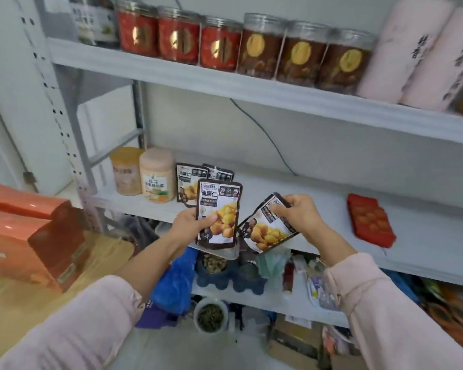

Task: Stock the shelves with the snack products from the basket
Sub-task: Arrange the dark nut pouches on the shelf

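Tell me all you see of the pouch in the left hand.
The pouch is a flat, glossy packet with a dark brown border, a white label with printed characters on top and a picture of yellow kernels below. It is held upright, face to the camera, before the shelf. The left hand pinches its lower left edge.

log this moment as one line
left hand holds upright brown chestnut pouch | right hand holds tilted brown chestnut pouch | both before middle grey shelf
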